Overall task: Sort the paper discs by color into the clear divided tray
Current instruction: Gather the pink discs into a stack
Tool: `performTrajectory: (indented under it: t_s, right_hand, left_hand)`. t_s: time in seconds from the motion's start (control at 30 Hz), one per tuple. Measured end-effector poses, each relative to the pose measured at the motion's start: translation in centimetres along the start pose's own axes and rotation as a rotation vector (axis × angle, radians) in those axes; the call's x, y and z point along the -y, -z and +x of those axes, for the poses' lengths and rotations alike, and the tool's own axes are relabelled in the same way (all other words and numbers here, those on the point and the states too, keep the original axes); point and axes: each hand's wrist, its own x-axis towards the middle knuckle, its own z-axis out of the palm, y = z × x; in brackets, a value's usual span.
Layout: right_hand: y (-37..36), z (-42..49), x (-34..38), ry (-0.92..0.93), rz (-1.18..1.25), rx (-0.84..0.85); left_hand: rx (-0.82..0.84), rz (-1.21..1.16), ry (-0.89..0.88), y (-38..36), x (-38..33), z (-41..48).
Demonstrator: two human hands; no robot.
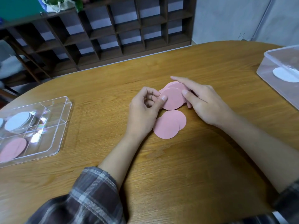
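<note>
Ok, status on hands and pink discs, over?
Left hand pinches top pink disc; right hand holds the pink stack under it. Two loose pink discs on table. Divided tray far left, nothing between.

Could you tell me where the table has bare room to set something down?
Bare wood lies between the divided tray and the left hand, also between the right hand and the clear box. Pink discs crowd the centre.
</note>
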Motion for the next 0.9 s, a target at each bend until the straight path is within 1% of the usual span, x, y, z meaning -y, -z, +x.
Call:
performTrajectory:
  t_s: [0.13,0.23,0.3,0.37,0.43,0.47,0.53,0.6,0.67,0.8,0.9]
  right_hand:
    - [-0.2,-0.2,0.3,0.000,0.038,0.034]
    - [-0.4,-0.2,0.7,0.035,-0.079,0.065]
    - [-0.5,-0.1,0.6,0.057,-0.154,0.069]
    - [-0.3,0.0,0.0,0.050,-0.153,0.046]
    - [0.1,0.1,-0.5,0.035,-0.130,-0.015]
    - [0.3,0.1,-0.6,0.033,-0.128,-0.041]
    - [0.4,0.2,-0.7,0.026,-0.142,-0.052]
    - [0.2,0.1,-0.7,0.021,-0.173,-0.006]
    - [0.0,0.2,-0.7,0.011,-0.190,0.035]
    - [0.1,0.3,-0.7,0.017,-0.206,0.033]
    - [0.2,0.2,-0.7,0.046,-0.199,0.018]
  left_hand:
    - [-0.056,0.084,0.004,-0.3,-0.4,-0.3]
    - [-0.077,0.146,-0.005,-0.4,-0.6,-0.5]
    - [-0.034,0.246,-0.041,0.0,-0.8,-0.6]
    - [0.137,0.373,-0.043,0.8,-1.2,-0.5]
    - [0.360,0.460,0.011,1.8,-1.7,-0.2]
    - [0.446,0.496,0.026,2.3,-1.9,-0.1]
    - [0.546,0.530,0.020,3.0,-2.1,0.0]
    - [0.561,0.508,-0.003,3.1,-1.9,0.1]
    - [0.535,0.472,-0.009,3.0,-1.7,0.2]
    - [0.500,0.432,0.000,2.8,-1.1,0.3]
    - [0.468,0.326,0.015,2.9,-0.3,0.7]
